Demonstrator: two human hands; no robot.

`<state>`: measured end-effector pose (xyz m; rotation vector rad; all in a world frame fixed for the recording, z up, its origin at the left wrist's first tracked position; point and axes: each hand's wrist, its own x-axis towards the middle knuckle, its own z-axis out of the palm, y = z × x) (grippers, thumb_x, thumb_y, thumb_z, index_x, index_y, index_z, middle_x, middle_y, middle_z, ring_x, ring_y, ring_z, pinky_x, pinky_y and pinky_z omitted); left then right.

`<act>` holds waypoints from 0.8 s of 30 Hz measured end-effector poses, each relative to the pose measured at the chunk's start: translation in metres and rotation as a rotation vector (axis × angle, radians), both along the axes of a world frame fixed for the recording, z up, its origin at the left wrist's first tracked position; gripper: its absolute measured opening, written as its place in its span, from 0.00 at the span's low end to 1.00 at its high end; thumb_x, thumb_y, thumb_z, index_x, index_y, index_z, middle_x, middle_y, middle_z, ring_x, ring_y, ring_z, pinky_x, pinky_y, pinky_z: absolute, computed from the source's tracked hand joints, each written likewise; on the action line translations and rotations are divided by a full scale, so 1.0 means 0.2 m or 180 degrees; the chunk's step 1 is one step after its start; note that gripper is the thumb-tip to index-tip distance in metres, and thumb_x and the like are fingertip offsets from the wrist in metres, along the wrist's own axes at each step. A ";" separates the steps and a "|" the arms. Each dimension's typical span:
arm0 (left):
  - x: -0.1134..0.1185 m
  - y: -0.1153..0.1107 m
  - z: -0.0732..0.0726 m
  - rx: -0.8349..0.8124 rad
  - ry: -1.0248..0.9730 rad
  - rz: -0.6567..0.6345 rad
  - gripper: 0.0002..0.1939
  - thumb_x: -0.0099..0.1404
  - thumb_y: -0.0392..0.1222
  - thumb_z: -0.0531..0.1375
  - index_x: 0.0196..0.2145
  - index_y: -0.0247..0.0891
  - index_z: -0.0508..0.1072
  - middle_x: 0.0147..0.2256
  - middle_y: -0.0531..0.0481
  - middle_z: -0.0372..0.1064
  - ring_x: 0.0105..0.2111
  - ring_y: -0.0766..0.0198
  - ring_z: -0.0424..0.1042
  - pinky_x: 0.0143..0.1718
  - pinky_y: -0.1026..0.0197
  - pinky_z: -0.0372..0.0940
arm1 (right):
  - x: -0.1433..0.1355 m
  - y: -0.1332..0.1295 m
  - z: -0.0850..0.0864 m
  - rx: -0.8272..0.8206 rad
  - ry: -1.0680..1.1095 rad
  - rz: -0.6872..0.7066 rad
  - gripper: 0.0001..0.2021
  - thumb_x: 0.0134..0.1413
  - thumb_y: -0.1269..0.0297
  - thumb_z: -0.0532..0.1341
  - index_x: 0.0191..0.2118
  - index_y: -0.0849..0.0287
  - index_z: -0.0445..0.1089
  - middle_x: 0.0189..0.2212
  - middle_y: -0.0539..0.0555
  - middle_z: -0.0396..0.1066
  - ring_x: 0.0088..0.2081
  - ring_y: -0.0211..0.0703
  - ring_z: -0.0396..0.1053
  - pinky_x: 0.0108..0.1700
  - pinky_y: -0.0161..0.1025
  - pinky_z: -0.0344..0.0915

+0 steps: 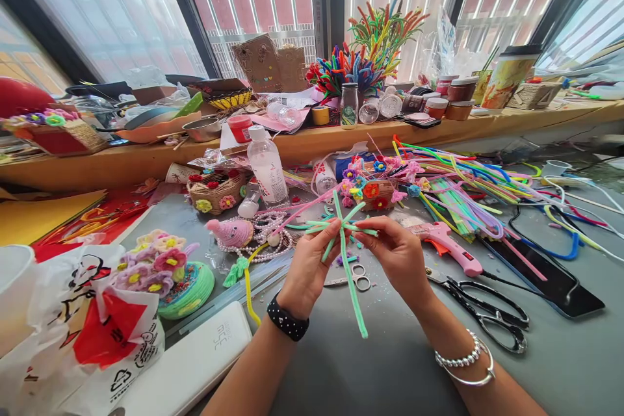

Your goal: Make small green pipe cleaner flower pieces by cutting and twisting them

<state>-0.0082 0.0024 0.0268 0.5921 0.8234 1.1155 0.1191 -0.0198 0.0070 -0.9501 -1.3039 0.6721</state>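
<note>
Pinching crossed green pipe cleaners above the gray table, left hand and right hand.

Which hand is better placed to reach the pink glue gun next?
Right, likely: the right hand, though also occupied, is nearer the pink glue gun, while the left hand grips the green pipe cleaners near their crossing.

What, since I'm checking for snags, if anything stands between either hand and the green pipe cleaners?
Nothing visible: the left hand and right hand both pinch the green pipe cleaners directly. The small scissors show behind one strand, not in between.
</note>
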 end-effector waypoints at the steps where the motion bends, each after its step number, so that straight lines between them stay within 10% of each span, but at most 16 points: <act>1: 0.00 0.00 -0.01 0.0011 0.0008 -0.0015 0.05 0.48 0.35 0.63 0.26 0.35 0.72 0.23 0.55 0.71 0.25 0.73 0.69 0.28 0.73 0.63 | 0.00 0.00 0.00 -0.0026 0.0083 -0.0012 0.06 0.43 0.68 0.61 0.31 0.53 0.72 0.28 0.50 0.69 0.29 0.39 0.66 0.30 0.36 0.62; 15: 0.03 -0.02 -0.03 0.0195 0.0131 0.0113 0.07 0.45 0.38 0.64 0.25 0.34 0.73 0.24 0.54 0.71 0.26 0.71 0.69 0.33 0.69 0.62 | -0.02 0.02 -0.02 -0.0538 0.1248 0.0600 0.09 0.39 0.68 0.64 0.29 0.54 0.65 0.21 0.44 0.68 0.25 0.34 0.66 0.28 0.32 0.61; 24: 0.05 -0.02 -0.05 0.0350 0.0521 0.0136 0.08 0.44 0.39 0.64 0.24 0.34 0.73 0.23 0.54 0.70 0.24 0.71 0.68 0.29 0.69 0.62 | -0.02 0.03 -0.04 -0.0538 0.0661 0.0213 0.05 0.42 0.64 0.62 0.25 0.58 0.65 0.20 0.46 0.64 0.23 0.34 0.61 0.26 0.33 0.60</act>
